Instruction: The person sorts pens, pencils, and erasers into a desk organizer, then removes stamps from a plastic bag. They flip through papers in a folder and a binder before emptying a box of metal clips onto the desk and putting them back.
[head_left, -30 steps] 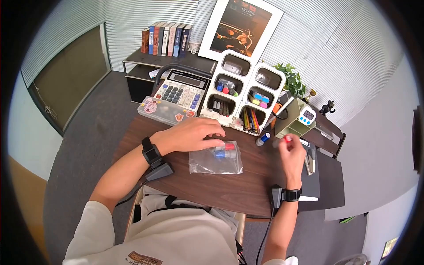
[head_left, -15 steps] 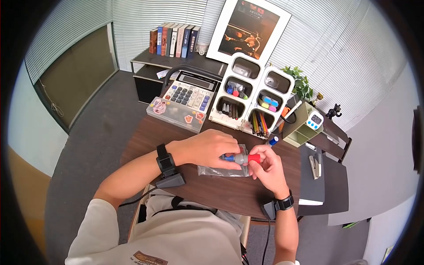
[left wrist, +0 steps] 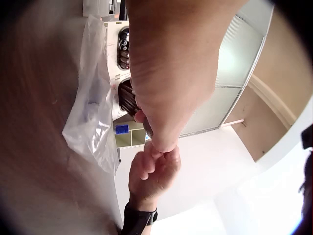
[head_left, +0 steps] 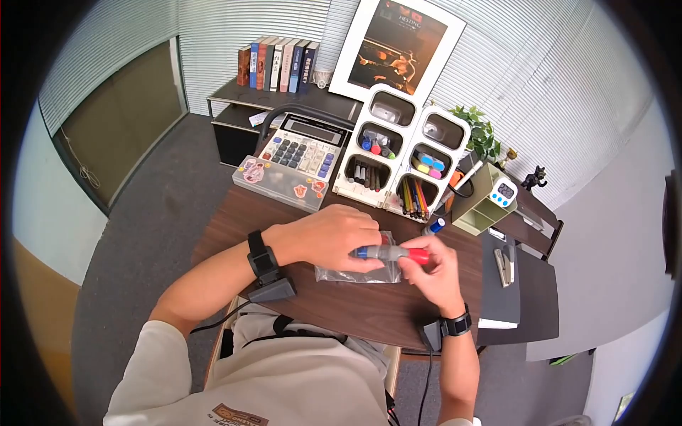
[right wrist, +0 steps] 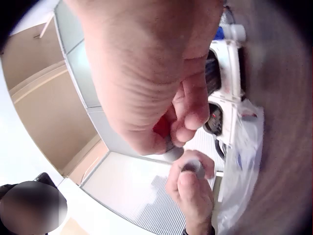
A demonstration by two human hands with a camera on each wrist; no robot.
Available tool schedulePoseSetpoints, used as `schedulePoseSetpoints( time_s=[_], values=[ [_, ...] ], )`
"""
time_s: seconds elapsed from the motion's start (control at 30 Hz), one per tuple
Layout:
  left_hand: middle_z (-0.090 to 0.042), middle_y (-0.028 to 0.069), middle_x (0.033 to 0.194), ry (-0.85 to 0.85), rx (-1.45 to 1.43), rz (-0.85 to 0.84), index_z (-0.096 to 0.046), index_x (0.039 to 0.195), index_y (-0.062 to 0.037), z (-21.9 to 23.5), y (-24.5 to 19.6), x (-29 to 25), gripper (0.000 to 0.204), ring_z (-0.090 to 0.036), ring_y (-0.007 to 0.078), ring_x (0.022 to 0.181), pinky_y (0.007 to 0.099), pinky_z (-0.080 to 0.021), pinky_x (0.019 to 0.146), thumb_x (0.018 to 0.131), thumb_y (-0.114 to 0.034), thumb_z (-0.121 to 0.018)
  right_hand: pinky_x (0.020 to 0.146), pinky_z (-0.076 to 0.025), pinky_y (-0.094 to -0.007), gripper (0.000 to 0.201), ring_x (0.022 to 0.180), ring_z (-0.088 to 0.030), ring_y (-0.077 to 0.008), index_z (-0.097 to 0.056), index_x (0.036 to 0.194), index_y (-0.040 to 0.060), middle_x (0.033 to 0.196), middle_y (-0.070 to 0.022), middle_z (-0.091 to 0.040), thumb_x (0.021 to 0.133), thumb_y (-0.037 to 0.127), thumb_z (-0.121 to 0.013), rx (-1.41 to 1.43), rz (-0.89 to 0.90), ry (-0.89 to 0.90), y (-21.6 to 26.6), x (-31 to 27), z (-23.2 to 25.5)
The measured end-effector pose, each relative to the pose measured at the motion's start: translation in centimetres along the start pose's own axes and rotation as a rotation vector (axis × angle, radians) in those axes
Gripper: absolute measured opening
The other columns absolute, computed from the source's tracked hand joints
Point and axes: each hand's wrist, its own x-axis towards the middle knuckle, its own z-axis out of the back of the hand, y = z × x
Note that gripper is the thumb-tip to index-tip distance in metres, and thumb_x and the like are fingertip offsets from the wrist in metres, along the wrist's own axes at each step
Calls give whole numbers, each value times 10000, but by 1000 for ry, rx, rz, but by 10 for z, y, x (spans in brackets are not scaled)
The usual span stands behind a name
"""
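Both hands meet over the desk (head_left: 298, 298), above a clear plastic bag (head_left: 355, 275). My left hand (head_left: 337, 238) holds a grey marker with a blue part (head_left: 363, 252) near the palm. Its grey end (right wrist: 194, 167) faces the other hand in the right wrist view. My right hand (head_left: 437, 273) pinches a red-and-grey marker (head_left: 418, 255) between thumb and fingers. The two grey ends line up and overlap in the head view. A blue-and-white marker (head_left: 435, 226) stands on the desk beyond the right hand.
A white organizer (head_left: 369, 192) with pens, pencils and markers stands at the back, beside a calculator (head_left: 305, 145) and a stickered clear case (head_left: 277, 186). To the right are a green holder with a timer (head_left: 483, 199) and a stapler (head_left: 504, 266).
My right hand has come in from the right with the red marker. The left hand, earlier over the bag, now holds the blue-and-grey marker. Over the last half second, the hands have barely moved.
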Motion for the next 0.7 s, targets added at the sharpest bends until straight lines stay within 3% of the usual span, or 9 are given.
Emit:
schedulePoseSetpoints(
  time_s=[0.07, 0.1, 0.2, 0.23, 0.3, 0.57, 0.63, 0.7],
  values=[
    [-633, 79, 796, -11, -31, 55, -664, 861, -51, 5, 3, -2, 318, -651, 286, 739, 397, -533, 663, 884, -346, -778, 518, -486, -225, 198, 619, -622, -70, -651, 1134, -9, 834, -54, -715, 955, 40, -721, 284, -67, -78, -3, -4, 15],
    [-630, 76, 785, -18, -63, 108, -666, 866, -51, 7, 5, -4, 313, -649, 284, 721, 392, -528, 650, 887, -342, -778, 475, -444, -217, 187, 548, -556, -74, -612, 1123, -14, 791, -55, -670, 999, 112, -674, 490, 5, -92, -6, -2, 19],
    [-595, 63, 744, -41, -92, 124, -674, 894, -57, 7, 8, -5, 269, -625, 258, 688, 382, -495, 631, 853, -281, -818, 443, -405, -218, 252, 533, -448, -86, -501, 1060, 38, 796, -39, -509, 1028, 245, -640, 1253, -18, 68, -10, 0, 38],
    [-597, 63, 747, -56, -98, 121, -676, 895, -57, 7, 6, -4, 269, -624, 259, 689, 380, -495, 631, 854, -281, -819, 443, -405, -218, 252, 533, -448, -86, -501, 1060, 38, 796, -39, -509, 1028, 245, -640, 1244, -21, 62, -13, -1, 40],
    [-600, 64, 749, -65, -94, 103, -677, 897, -57, 8, 3, -2, 269, -623, 260, 689, 378, -494, 631, 856, -282, -819, 466, -420, -215, 211, 582, -470, -86, -480, 1025, 62, 844, -47, -510, 1038, 220, -619, 1554, 16, 226, -19, -1, 43],
    [-602, 54, 750, -69, -80, 84, -676, 907, -60, 7, 4, -2, 300, -611, 251, 678, 374, -484, 621, 851, -303, -842, 433, -405, -215, 220, 540, -457, -83, -478, 992, 54, 800, -46, -511, 1032, 209, -629, 1532, -2, 216, -14, -2, 39],
    [-590, 40, 742, -89, -120, 77, -673, 913, -65, 6, 2, -1, 339, -602, 234, 665, 358, -470, 602, 822, -321, -877, 388, -363, -221, 251, 487, -426, -78, -522, 1026, 10, 739, -40, -513, 1011, 215, -666, 1138, -72, 93, -6, -3, 34],
    [-586, 33, 740, -94, -125, 51, -670, 916, -70, 5, 1, 1, 361, -598, 226, 661, 352, -465, 595, 807, -335, -888, 403, -350, -223, 264, 502, -476, -74, -595, 1176, -29, 763, -83, -633, 1005, 156, -673, 895, -121, 29, -7, -1, 24]
  ],
)
